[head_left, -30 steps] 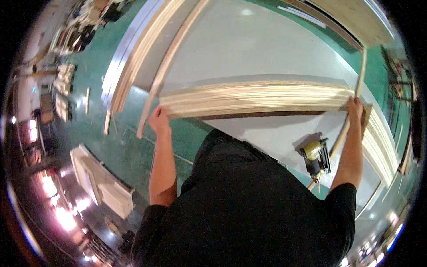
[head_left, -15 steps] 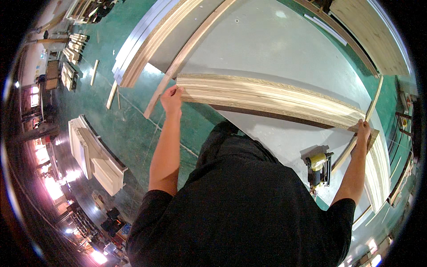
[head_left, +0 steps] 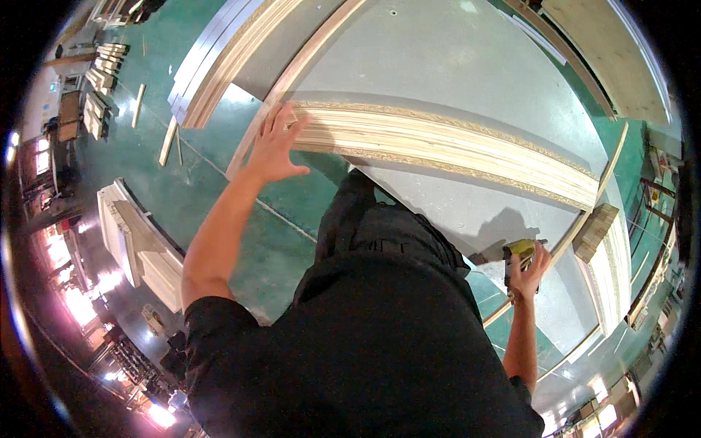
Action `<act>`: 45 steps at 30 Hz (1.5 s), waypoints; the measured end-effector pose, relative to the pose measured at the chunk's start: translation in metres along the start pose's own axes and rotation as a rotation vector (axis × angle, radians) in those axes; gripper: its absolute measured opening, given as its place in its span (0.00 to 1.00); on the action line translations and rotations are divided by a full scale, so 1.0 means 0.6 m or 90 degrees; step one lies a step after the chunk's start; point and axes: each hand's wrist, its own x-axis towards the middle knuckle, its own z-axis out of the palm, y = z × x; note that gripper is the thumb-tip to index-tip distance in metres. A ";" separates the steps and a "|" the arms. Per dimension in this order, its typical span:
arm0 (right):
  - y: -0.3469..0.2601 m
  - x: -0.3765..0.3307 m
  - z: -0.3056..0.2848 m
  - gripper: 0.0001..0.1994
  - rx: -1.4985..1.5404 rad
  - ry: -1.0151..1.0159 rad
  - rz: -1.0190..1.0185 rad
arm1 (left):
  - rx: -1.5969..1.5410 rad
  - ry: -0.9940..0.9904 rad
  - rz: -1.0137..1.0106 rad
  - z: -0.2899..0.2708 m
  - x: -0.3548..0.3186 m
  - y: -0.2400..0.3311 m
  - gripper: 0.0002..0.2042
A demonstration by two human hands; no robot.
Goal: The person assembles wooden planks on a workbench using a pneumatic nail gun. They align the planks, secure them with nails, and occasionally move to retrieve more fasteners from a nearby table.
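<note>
A long bundle of pale wooden strips point(head_left: 445, 146), with rough flaked board along its edges, lies across the grey panel point(head_left: 409, 66) in front of me. At its left end is my left hand point(head_left: 277, 150), fingers spread, the fingertips touching the end. My right hand point(head_left: 529, 271) is closed around a yellow and black nail gun point(head_left: 517, 252) at the panel's near right side. Fingers and palm cover much of the gun. A short wooden block point(head_left: 595, 232) sits just beyond the bundle's right end.
A narrow wooden batten point(head_left: 296, 73) runs along the panel's left. Stacked strips point(head_left: 234, 58) stand beyond it. More pale boards point(head_left: 613, 285) lie at the right, beside a thin stick point(head_left: 613, 164). White panels point(head_left: 139, 241) rest on the green floor point(head_left: 212, 197) at left.
My right hand has left the bundle's right end and come down to the nail gun. My left hand has opened from its grip on the left end. The view has shifted slightly.
</note>
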 end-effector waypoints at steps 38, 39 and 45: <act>-0.729 0.227 0.058 0.23 0.144 -0.601 -0.196 | -0.152 0.061 0.282 0.071 0.087 -0.121 0.51; -0.744 0.235 0.069 0.22 0.142 -0.579 -0.231 | -0.153 0.069 0.287 0.069 0.089 -0.120 0.51; -0.800 0.280 0.105 0.16 0.076 -0.565 -0.285 | -0.190 0.175 0.292 0.084 0.085 -0.127 0.46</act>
